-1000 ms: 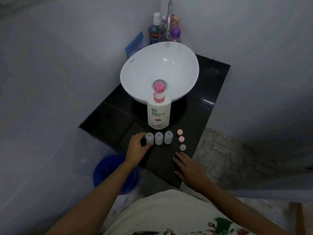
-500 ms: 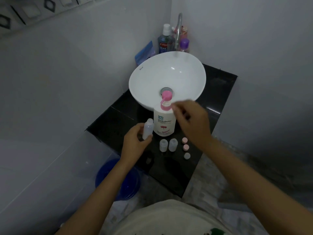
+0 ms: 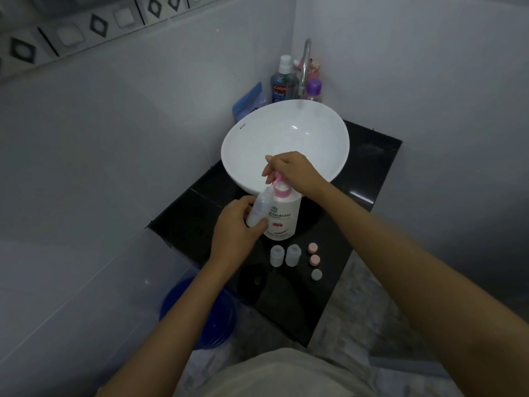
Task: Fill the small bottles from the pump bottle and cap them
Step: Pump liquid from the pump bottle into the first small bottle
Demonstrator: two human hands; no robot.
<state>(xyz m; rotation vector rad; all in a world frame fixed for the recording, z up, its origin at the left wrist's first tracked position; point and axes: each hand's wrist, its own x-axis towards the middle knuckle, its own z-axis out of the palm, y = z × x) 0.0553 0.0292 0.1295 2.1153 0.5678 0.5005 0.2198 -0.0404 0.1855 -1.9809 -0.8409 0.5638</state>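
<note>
My left hand [image 3: 237, 224] grips one small bottle [image 3: 259, 209] tilted against the pump bottle [image 3: 282, 219] on the counter [image 3: 372, 167], its mouth just under the nozzle; my right hand [image 3: 289, 170] rests on the pink pump head [image 3: 279, 179], fingers bent over it. Two more bottles [image 3: 284, 255] and three caps [image 3: 314, 260] wait nearby. Advised: centre the mouth under the spout, then press slowly to avoid spillage.

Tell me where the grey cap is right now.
In the head view, the grey cap lies on the black counter, nearest the person in a column below two pink caps, right of two small bottles.
</note>
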